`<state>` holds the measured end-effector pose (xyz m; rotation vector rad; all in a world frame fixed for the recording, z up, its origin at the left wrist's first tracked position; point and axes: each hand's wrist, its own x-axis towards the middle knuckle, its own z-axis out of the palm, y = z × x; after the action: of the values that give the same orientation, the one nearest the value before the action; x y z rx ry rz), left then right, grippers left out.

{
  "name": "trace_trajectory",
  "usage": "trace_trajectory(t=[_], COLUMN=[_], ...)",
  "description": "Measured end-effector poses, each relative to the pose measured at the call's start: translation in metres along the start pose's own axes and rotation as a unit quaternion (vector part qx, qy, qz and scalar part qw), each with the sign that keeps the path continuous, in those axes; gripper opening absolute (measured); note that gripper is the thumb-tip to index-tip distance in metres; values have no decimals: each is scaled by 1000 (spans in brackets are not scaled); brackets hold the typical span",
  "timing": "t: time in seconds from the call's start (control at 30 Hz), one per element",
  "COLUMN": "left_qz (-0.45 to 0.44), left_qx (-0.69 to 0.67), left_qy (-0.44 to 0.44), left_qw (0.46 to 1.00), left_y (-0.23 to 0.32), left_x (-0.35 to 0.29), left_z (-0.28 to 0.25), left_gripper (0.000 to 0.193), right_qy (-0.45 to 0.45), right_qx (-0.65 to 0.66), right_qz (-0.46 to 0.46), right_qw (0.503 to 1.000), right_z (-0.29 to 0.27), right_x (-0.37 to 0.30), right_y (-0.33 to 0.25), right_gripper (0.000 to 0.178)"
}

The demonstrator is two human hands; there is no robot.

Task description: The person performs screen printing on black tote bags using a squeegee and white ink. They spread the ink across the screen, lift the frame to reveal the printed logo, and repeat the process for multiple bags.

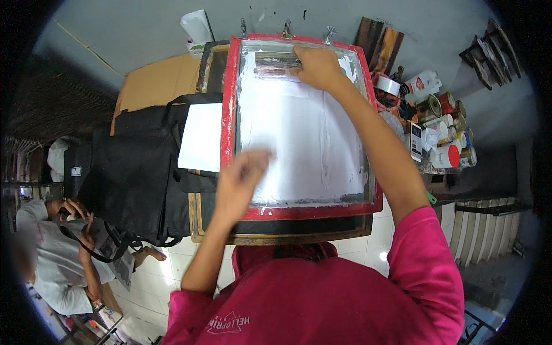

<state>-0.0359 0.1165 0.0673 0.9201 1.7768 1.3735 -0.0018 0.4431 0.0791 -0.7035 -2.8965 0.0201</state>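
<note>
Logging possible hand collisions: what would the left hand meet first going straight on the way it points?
Probably the right hand, as the left hand points forward and rightward over the white panel. It is blurred and its height is unclear, so it might brush the panel first.

White panel [299, 132]: brightest area, nearly washed out at mid-frame
Floor tiles [362, 248]: glare spots, lower left and lower right
Left hand [244, 179]: smeared by motion blur, mid-frame
Right hand [319, 66]: crisper, upper centre
Dark backdrop [52, 109]: dim, shadowed, upper left
Fisheye rim: black corners, straight edges bowed
</note>
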Motion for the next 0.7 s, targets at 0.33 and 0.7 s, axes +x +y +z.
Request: trace_trajectory(t=[0.33,0.7], left_qz=[221,246], left_qx=[365,355], left_qy=[29,38], left_qw=[904,901], left_y=[7,-2], left_x=[177,89], left_z=[-33,-19], left_gripper=[30,29], right_qy=[71,66], right_qx=[5,18], right_qz=[-26,-31], right_qw=[997,997], right_z=[9,7], right_x=[-45,-122], right_y=[-27,-61], right_gripper=[33,29])
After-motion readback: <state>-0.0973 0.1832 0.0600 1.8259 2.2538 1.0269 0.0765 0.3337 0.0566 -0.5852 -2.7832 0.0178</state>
